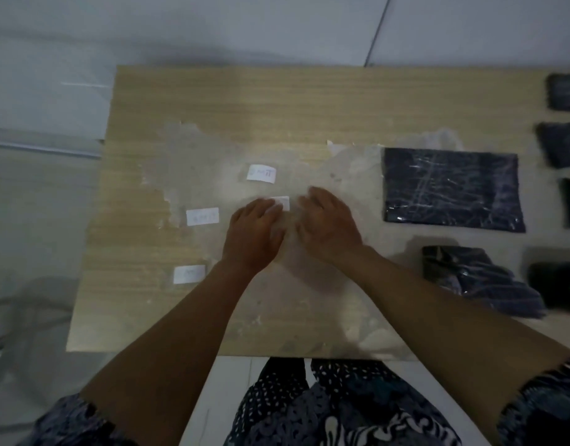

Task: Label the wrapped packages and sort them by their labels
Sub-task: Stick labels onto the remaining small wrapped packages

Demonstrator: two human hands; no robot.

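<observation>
Several white labels lie on clear plastic [193, 156] spread over the wooden table [309, 98]: one at the centre back [261, 173], one at the left [202, 216], one at the front left [189, 273]. My left hand [254, 233] pinches the left end of a fourth label [284, 202] with its fingertips. My right hand [328, 223] sits just right of that label, fingers bent down onto the plastic; blur hides whether it grips anything. A flat dark wrapped package [451, 189] lies to the right, and a second, rumpled package [476, 278] lies in front of it.
More dark packages line the table's right edge, at the back [565, 93], further forward [560, 144], and at the front right [557, 284]. Bare wood shows along the table's back. The floor is pale tile. My patterned clothing fills the bottom of the view.
</observation>
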